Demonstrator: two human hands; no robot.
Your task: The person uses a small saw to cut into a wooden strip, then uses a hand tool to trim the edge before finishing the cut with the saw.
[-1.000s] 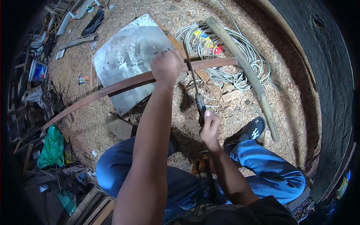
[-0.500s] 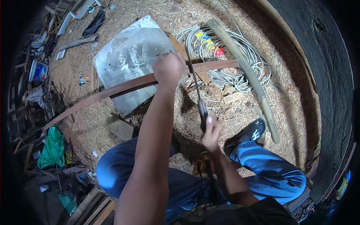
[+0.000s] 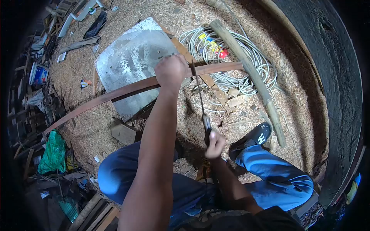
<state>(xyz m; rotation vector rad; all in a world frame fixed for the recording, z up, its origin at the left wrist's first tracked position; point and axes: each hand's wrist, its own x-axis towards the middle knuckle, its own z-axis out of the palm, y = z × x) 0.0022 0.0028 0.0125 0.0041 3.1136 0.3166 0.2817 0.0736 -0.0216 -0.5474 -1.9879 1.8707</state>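
A long, curved strip of reddish wood (image 3: pixel 129 88) runs across the view over a metal sheet (image 3: pixel 131 50). My left hand (image 3: pixel 172 70) is closed around it, right of its middle. In my right hand (image 3: pixel 215 145) is the dark handle of a handsaw (image 3: pixel 200 98). The saw's narrow blade reaches up and lies across the strip, just right of my left hand. Whether the teeth are inside a cut is too small to make out.
Coiled grey cable (image 3: pixel 262 71) lies on the shavings beyond the strip's right end, with a wooden pole (image 3: pixel 246 57) across it. A large dark curved timber (image 3: pixel 335 96) borders the right. A green plastic bag (image 3: pixel 52 154) and scrap wood crowd the left.
My right hand and the saw have moved down slightly, drawing the blade back toward my body. My left hand keeps its hold on the strip.
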